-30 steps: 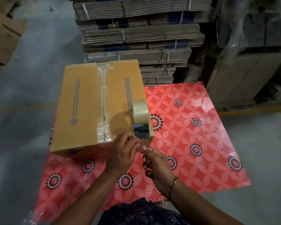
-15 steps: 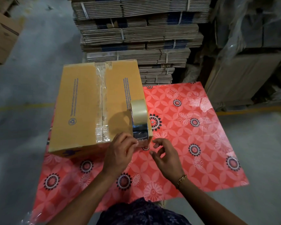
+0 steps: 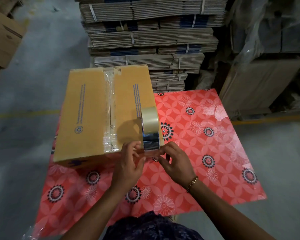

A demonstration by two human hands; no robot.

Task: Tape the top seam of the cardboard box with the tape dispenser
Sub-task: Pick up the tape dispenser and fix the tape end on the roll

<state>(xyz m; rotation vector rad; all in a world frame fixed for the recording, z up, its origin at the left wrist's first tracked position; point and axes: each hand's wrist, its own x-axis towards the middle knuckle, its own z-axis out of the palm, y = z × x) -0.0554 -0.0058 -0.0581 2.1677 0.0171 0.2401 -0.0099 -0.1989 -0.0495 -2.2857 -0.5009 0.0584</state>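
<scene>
A brown cardboard box lies on a red flowered table, its top flaps closed. Clear tape runs along the middle seam from the far edge to the near edge. A roll of clear tape stands on edge on the box's near right corner, and a short loose strip hangs from it over the box's front edge. My left hand pinches the left side of that strip. My right hand, a bracelet on its wrist, has its fingertips closed on the strip's right side.
A tall stack of bundled flat cardboard rises just behind the table. Plastic-wrapped pallets stand at the right. Another carton sits on the grey floor at the far left. The right half of the table holds nothing.
My right hand, which had drawn back and opened half a second ago, has come up again to the loose strip. My left hand has stayed on the strip. Box and roll have not moved.
</scene>
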